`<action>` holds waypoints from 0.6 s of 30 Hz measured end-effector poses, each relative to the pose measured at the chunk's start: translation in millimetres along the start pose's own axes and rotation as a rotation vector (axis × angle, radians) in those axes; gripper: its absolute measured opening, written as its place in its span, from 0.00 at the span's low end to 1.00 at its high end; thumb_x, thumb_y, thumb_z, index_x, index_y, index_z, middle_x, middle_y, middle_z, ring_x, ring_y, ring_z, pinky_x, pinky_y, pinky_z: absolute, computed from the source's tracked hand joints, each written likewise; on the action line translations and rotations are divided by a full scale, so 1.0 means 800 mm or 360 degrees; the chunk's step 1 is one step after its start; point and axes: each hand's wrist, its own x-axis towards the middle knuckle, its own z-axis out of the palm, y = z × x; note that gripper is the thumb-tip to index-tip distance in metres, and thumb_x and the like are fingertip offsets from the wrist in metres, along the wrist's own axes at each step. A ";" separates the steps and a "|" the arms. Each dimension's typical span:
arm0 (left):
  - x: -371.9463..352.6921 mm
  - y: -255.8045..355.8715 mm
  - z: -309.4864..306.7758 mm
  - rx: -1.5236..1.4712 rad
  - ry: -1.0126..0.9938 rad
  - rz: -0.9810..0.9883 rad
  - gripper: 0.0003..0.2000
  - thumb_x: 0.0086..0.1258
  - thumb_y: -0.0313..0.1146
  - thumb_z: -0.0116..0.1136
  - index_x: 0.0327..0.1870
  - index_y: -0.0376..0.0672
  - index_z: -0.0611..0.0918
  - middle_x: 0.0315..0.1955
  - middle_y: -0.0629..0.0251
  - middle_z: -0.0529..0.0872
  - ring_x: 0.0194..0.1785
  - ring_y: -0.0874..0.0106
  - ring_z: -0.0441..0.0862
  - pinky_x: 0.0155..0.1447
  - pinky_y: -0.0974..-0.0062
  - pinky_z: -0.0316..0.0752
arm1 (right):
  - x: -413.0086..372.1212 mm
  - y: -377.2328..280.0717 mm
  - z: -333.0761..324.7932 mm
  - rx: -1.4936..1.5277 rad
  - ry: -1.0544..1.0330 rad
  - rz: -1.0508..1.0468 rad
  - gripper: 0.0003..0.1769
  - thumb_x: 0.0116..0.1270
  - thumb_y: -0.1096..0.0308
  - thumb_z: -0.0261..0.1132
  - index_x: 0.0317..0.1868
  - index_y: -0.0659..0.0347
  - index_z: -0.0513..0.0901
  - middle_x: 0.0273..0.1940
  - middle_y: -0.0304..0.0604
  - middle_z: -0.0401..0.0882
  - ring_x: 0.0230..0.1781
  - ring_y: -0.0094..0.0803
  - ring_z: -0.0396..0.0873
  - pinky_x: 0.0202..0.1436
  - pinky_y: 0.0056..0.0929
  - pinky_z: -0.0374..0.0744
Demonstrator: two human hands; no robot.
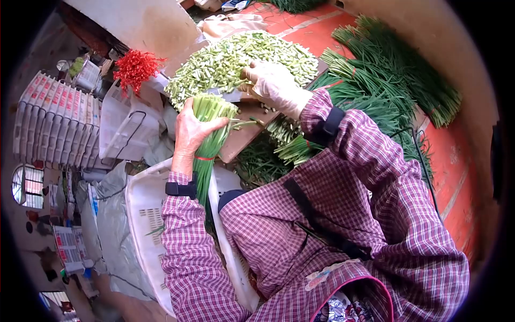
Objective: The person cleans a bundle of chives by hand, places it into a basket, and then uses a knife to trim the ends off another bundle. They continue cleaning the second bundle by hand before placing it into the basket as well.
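Observation:
My bare left hand (pixel 194 129) is wrapped round an upright bunch of green stalks (pixel 206 115), which look like garlic chives. A red band (pixel 204 158) ties the bunch below the hand, and its pale cut ends face up. My right hand (pixel 274 86), in a whitish glove, is just right of the bunch top with fingers curled together; what they hold is hidden. A grey metal blade (pixel 232 96) shows between the hands, at the near edge of a heap of short cut stalk pieces (pixel 252 48). The heap lies on a brown board (pixel 241 142).
Banded green bunches (pixel 375 80) lie on the red floor (pixel 456 161) at the right. A white plastic basket (pixel 142 214) stands by my left forearm. Stacked white crates (pixel 56 121) and a cluster of red bands (pixel 137 70) are at the left.

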 end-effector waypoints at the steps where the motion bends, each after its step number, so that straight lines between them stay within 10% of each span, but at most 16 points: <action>1: -0.001 0.003 -0.002 0.0084 -0.0003 -0.0006 0.33 0.41 0.45 0.78 0.46 0.36 0.78 0.39 0.55 0.87 0.42 0.63 0.86 0.50 0.68 0.78 | -0.009 -0.011 -0.008 0.0098 -0.0105 0.0038 0.16 0.61 0.52 0.67 0.39 0.56 0.82 0.33 0.44 0.79 0.37 0.43 0.80 0.38 0.40 0.78; 8: -0.001 0.002 -0.004 -0.0007 -0.0027 -0.0014 0.34 0.41 0.47 0.78 0.47 0.35 0.78 0.39 0.54 0.87 0.43 0.63 0.86 0.50 0.67 0.78 | -0.038 -0.057 0.005 0.0273 -0.0445 0.0143 0.14 0.59 0.53 0.68 0.31 0.55 0.82 0.30 0.43 0.81 0.30 0.43 0.82 0.31 0.40 0.77; 14: -0.007 0.003 -0.014 -0.0118 -0.0045 0.0026 0.32 0.44 0.41 0.78 0.49 0.35 0.78 0.39 0.57 0.87 0.42 0.67 0.85 0.51 0.71 0.78 | -0.028 0.004 -0.052 -0.0140 -0.0062 0.0280 0.08 0.60 0.67 0.59 0.28 0.57 0.84 0.26 0.48 0.81 0.27 0.44 0.82 0.31 0.42 0.79; 18: -0.031 0.006 -0.050 -0.0553 0.0041 -0.0063 0.28 0.47 0.33 0.74 0.52 0.35 0.78 0.43 0.63 0.86 0.44 0.74 0.83 0.53 0.74 0.77 | -0.080 0.035 -0.113 -0.0325 -0.0312 0.0363 0.13 0.64 0.64 0.63 0.48 0.56 0.84 0.31 0.49 0.84 0.34 0.42 0.84 0.40 0.36 0.79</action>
